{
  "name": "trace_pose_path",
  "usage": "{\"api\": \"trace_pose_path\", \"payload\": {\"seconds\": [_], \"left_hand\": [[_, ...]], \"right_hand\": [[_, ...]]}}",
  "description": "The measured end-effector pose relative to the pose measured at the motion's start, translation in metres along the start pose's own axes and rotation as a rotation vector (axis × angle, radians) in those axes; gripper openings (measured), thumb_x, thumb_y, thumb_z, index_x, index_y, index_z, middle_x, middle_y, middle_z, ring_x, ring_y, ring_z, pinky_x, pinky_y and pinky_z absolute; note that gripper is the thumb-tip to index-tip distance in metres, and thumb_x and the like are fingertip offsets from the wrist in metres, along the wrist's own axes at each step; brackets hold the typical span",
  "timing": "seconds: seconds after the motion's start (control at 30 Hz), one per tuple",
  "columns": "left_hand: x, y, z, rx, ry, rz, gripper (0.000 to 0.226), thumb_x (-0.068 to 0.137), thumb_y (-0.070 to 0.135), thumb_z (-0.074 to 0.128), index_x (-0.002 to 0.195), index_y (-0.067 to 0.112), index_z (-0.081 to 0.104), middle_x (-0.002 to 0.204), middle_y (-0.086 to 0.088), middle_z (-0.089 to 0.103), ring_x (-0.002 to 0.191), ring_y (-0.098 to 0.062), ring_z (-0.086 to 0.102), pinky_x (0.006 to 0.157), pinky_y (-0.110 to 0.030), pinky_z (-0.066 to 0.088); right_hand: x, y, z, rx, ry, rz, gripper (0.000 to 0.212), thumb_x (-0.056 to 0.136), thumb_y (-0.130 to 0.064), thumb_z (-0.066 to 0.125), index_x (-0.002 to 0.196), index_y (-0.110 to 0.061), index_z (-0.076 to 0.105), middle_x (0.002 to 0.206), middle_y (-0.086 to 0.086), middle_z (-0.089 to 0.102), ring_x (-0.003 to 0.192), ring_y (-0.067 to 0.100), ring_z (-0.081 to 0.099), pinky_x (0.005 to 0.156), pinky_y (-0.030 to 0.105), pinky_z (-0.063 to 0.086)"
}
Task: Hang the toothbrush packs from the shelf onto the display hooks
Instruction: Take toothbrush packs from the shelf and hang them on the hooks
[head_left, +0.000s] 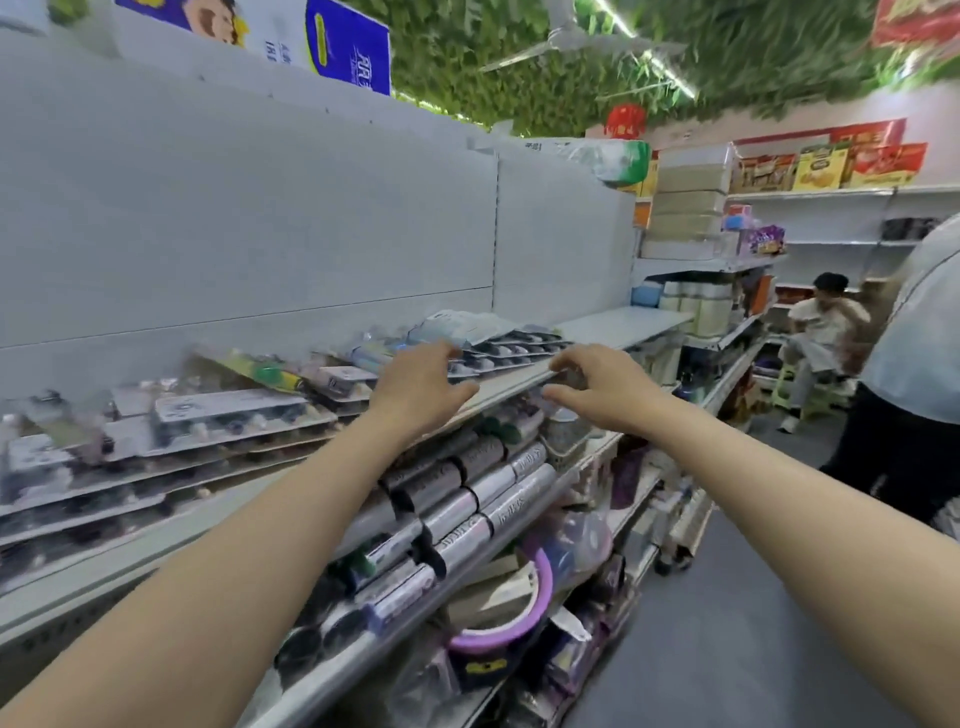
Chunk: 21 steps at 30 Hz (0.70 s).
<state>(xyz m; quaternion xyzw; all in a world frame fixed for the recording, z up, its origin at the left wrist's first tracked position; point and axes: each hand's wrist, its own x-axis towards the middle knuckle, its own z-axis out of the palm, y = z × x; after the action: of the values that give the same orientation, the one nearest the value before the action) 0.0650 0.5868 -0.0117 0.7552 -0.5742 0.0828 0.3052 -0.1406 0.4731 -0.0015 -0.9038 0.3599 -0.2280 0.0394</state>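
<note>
I see free room above the shelf (623, 325) at its bare right end, and before the white back panel (311, 234). Stacked toothbrush packs (223, 415) fill the left part. A standing person (914, 338) narrows the aisle (727, 623) on my right.

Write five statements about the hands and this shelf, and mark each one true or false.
1. The left hand and right hand both reach toward the shelf. True.
2. The left hand holds a pack raised clear of the shelf. False: no pack is raised; the packs all lie on the shelf.
3. The packs lie flat in stacks. True.
4. Packs hang all over the back panel. False: none hang on it.
5. A person sits at the far end of the aisle. True.
</note>
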Motion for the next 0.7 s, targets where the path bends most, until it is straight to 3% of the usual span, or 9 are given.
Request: {"api": "trace_pose_path", "payload": {"seconds": [0.33, 0.53, 0.7], "left_hand": [[0.139, 0.010, 0.103, 0.086, 0.021, -0.092, 0.054, 0.088, 0.044, 0.066, 0.133, 0.017, 0.054, 0.131, -0.007, 0.062, 0.120, -0.028, 0.057, 0.098, -0.042, 0.047], [0.209, 0.020, 0.150, 0.119, 0.157, -0.263, 0.051, 0.089, 0.043, 0.066, 0.132, 0.018, 0.055, 0.130, -0.005, 0.063, 0.121, -0.024, 0.056, 0.098, -0.040, 0.047], [0.271, 0.040, 0.182, 0.155, 0.257, -0.384, 0.048, 0.087, 0.045, 0.065, 0.126, 0.017, 0.061, 0.120, -0.006, 0.067, 0.120, -0.028, 0.053, 0.098, -0.043, 0.045]], "right_hand": [[0.149, 0.147, 0.026, 0.095, -0.006, -0.004, 0.044, 0.093, -0.046, 0.063, 0.126, -0.016, 0.062, 0.130, 0.005, 0.064, 0.120, 0.023, 0.058, 0.088, 0.028, 0.040], [0.244, 0.220, 0.055, 0.256, -0.079, -0.071, 0.043, 0.091, -0.047, 0.064, 0.123, -0.019, 0.064, 0.127, 0.004, 0.063, 0.116, 0.022, 0.058, 0.091, 0.034, 0.045], [0.319, 0.269, 0.065, 0.349, -0.155, -0.143, 0.045, 0.090, -0.049, 0.065, 0.123, -0.020, 0.063, 0.123, 0.003, 0.061, 0.103, 0.020, 0.061, 0.081, 0.030, 0.049]]}}
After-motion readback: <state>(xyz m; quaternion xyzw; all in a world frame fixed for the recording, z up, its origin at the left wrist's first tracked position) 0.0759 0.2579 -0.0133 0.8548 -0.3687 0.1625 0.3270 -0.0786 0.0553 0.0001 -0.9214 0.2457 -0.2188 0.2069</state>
